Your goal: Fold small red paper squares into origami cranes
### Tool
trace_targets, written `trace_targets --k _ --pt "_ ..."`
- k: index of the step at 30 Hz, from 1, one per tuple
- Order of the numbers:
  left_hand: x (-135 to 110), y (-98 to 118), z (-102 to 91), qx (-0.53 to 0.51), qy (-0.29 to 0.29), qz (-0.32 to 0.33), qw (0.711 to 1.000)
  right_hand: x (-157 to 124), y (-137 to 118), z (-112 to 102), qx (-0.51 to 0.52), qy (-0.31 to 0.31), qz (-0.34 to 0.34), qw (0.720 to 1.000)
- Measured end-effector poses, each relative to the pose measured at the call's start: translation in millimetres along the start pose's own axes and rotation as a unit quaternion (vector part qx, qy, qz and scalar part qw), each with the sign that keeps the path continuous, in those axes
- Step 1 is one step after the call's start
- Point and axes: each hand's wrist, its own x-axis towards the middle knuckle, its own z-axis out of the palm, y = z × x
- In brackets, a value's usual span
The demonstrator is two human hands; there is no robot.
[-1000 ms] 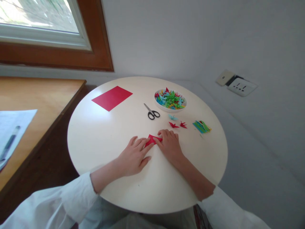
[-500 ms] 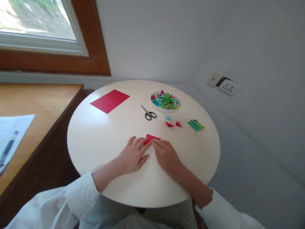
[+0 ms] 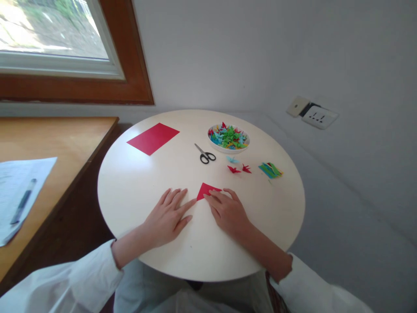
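A small piece of red paper (image 3: 204, 189) lies flat on the round white table (image 3: 143, 187), seemingly folded, its right part under my fingers. My right hand (image 3: 228, 211) rests on it with fingertips pressing down and fingers stretched out. Beside its lower left corner, my left hand (image 3: 167, 217) lies open with fingers spread, the index fingertip at the paper's corner. Beyond the hands are scissors (image 3: 204, 154) with black handles. Two red paper cranes (image 3: 233, 169) and a light blue paper crane (image 3: 232, 160) sit to the right of the scissors.
A white bowl (image 3: 233, 151) full of colourful paper cranes stands at the back. Cut paper strips (image 3: 271, 170) lie at the right, and a large red sheet (image 3: 153, 139) at the back left. A wooden desk (image 3: 65, 134) holds papers and a pen (image 3: 23, 201).
My left hand has slid left and back toward me, uncovering the red paper's left side. My right hand stays on the paper. The view has shifted slightly.
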Motion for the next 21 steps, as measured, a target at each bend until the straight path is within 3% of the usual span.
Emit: trace_targets --k 4,11,17,21 --pt "3 7 3.8 -0.026 0.023 0.008 0.999 2 -1 -2 -0.008 0.003 0.001 1.000" --pt "11 13 6.3 -0.054 -0.017 0.025 0.998 1 -3 -3 0.004 0.005 0.023 1.000" --pt "10 11 7.1 -0.093 -0.010 0.030 0.995 -3 12 -2 -0.046 0.073 0.157 0.984" --pt "15 6 9.6 -0.177 0.045 -0.024 0.983 2 23 5 -0.016 0.059 0.197 0.979"
